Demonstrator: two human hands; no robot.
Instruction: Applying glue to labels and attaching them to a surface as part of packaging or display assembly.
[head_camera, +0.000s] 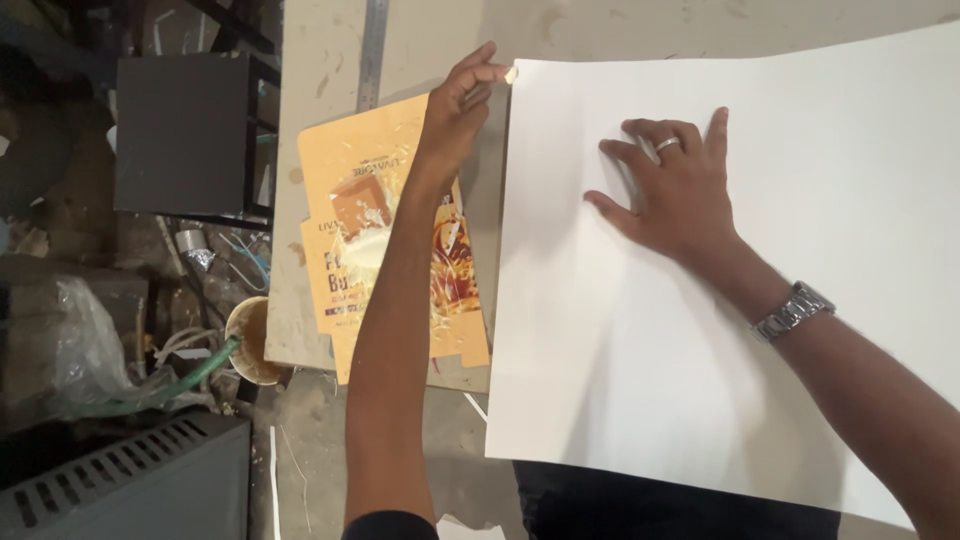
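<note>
A large white sheet of paper (720, 330) covers most of the worktable and hangs over its near edge. My left hand (458, 105) pinches the sheet's far left corner between thumb and fingertips. My right hand (675, 190) lies flat on the sheet with fingers spread, pressing it down; it wears a ring, and a metal watch (795, 310) sits on the wrist. My left forearm crosses over a flattened orange printed carton (345, 190) lying on the table to the left of the sheet.
A metal ruler (372, 50) lies along the beige tabletop (310, 60) at the far left. On the floor to the left are a dark box (185, 130), a small bucket (250, 340), a green hose (190, 375), plastic wrap and a grey vented casing (130, 480).
</note>
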